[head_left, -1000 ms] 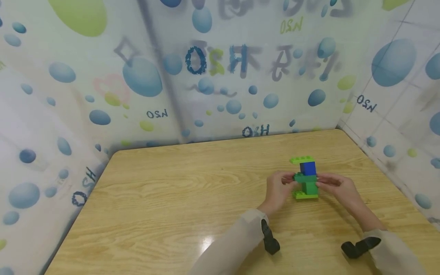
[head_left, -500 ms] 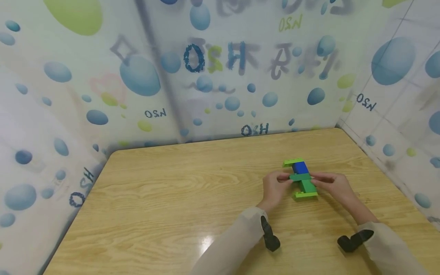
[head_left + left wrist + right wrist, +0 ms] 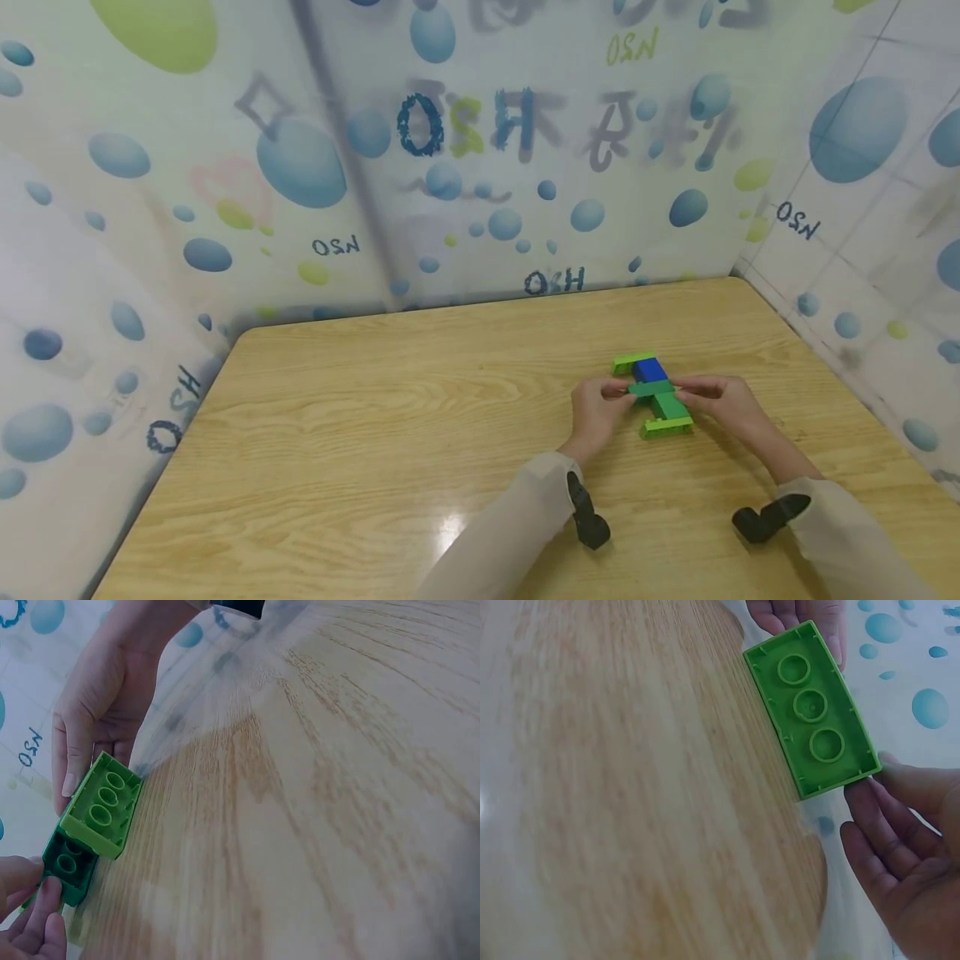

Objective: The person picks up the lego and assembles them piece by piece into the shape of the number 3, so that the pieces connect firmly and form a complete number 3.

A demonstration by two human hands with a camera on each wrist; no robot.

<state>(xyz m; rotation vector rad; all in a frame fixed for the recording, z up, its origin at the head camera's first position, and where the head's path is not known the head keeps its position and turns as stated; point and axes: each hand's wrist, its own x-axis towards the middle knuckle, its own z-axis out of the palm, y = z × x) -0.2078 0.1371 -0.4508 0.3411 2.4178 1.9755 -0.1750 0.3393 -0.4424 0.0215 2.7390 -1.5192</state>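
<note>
A small toy-brick build is held between both hands at the right of the table in the head view. It has a blue brick (image 3: 649,369), a dark green plate (image 3: 649,389) across its middle, a green brick (image 3: 670,406), and lime plates at the far end (image 3: 634,363) and near end (image 3: 667,427). My left hand (image 3: 592,414) pinches the left end of the dark green plate. Opposite it, my right hand (image 3: 729,407) grips the build's right side with thumb and fingers. The right wrist view shows the hollow underside of a lime plate (image 3: 812,709).
The wooden table (image 3: 375,433) carries the build close over its right half. A patterned sheet (image 3: 480,167) with blue bubbles hangs behind and along the sides. Each wrist wears a black camera mount, one on the left (image 3: 591,525) and one on the right (image 3: 768,518).
The build has tipped over from standing upright to leaning to the left and lying flatter, its top lime plate lower. Both hands keep their hold and have shifted slightly left.
</note>
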